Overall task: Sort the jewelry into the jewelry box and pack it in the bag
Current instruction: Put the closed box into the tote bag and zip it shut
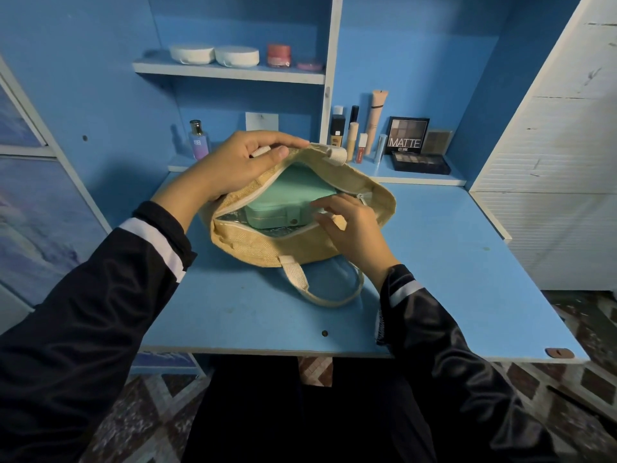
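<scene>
A tan woven bag (253, 245) sits on the blue desk (434, 262) with its zipped mouth pulled wide open. Inside it lies the mint-green jewelry box (290, 198), closed, its snap tab facing the person, resting on the bag's silvery lining (230, 217). The box fills most of the opening and lies below the white zipper edge. The left hand (233, 168) grips the far rim of the bag, fingers curled over the top and thumb pressed on the pale strap end there, holding that side up and back. The right hand (350, 228) is open, its fingers spread and only lightly bent, lying over the near right rim of the opening with the fingertips at the box's right end; it holds nothing. The bag's near handle (320, 297) droops flat on the desk in front. On the upper shelf stand two white round tubs (213, 55) and a pink jar (278, 55). A perfume bottle (199, 140) stands behind the left hand, and on the low ledge to the right are upright makeup tubes (354, 132) and a palette marked MATTE (408, 135).
</scene>
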A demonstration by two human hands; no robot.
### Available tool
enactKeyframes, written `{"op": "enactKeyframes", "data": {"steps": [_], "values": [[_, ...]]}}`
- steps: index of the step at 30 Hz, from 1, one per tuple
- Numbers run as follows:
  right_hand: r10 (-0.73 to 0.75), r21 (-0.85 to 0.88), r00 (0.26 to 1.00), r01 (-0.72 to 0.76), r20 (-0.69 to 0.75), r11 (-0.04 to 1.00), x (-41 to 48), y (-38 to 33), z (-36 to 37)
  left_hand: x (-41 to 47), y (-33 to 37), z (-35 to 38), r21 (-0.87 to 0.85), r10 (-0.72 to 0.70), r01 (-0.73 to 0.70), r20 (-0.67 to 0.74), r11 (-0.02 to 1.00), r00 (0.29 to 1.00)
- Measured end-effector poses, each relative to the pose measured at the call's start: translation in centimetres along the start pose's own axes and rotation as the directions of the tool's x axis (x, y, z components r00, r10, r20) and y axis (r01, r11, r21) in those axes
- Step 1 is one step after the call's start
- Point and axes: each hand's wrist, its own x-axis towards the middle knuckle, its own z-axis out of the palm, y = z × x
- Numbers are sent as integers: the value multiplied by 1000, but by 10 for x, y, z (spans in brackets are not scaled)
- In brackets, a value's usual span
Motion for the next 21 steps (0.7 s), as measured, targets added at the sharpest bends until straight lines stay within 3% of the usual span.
{"op": "enactKeyframes", "data": {"steps": [4,12,15,21], "values": [[19,-22,995,-22,-101,1000,4,-3,7,-1,-3,0,0,6,-6,-1,1000,1000],[-110,-293,911,-12,-396,956,-14,35,-29,-4,-6,-5,35,27,-27,-21,999,999],[-119,-314,929,3,-350,949,-16,52,-41,-4,-8,-11,58,7,-6,-14,998,1000],[-117,-188,984,90,-133,978,-9,65,-54,-3,-10,-21,68,-13,15,-29,998,999]]}}
